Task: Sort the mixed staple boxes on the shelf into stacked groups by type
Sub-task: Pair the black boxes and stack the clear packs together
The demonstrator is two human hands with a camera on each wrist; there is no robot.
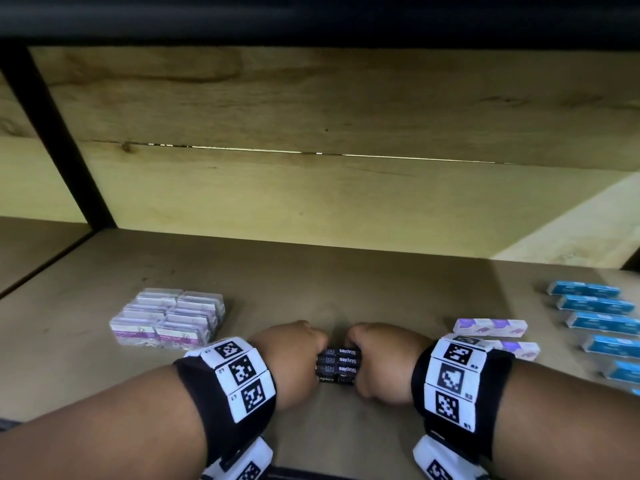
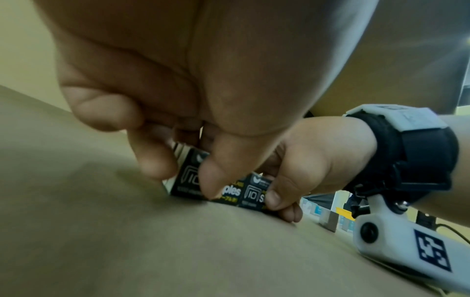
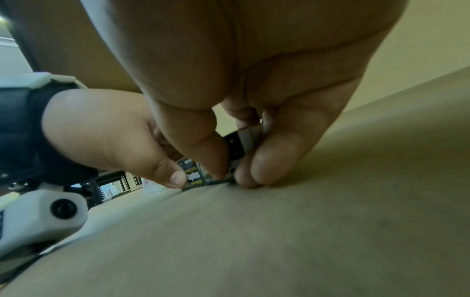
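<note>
A: Start with what's closest. What are the hands doing?

B: Both are down on the shelf (image 1: 346, 292), near its front edge, closed in from either side on a small group of black staple boxes (image 1: 338, 364). The left hand (image 1: 294, 358) has its grip narrow: thumb on the printed front face, fingers curled over the left end of the boxes. The right hand (image 1: 381, 362) mirrors it, thumb and fingers pinching the right end.

A: Do the wrist views agree?

B: Yes. From the left wrist, the left thumb tip (image 2: 211, 180) presses the black face just beside the word "Staples", and the right hand (image 2: 300, 160) grips the far end with its thumb low on the label. From the right wrist, the right hand's fingertips (image 3: 269, 160) touch the shelf board behind the boxes while its thumb sits on the front.

A: How are the black boxes arranged?

B: From the head camera, about four lie side by side, touching, labels up, resting on the shelf between the two hands. I cannot tell whether they are lifted at all.

A: And farther out?

B: To the left, a little behind the hands, clear plastic boxes with purple labels (image 1: 168, 322) sit packed together in a block, at least two layers high. To the right, two white-and-purple boxes (image 1: 490, 328) lie one behind the other, the nearer one partly hidden by the right wristband. Beyond those, at the right edge, blue boxes (image 1: 595, 306) lie in a row running front to back, each apart from the next.

A: Behind all that?

B: Only the wooden back panel (image 1: 311, 188).
</note>
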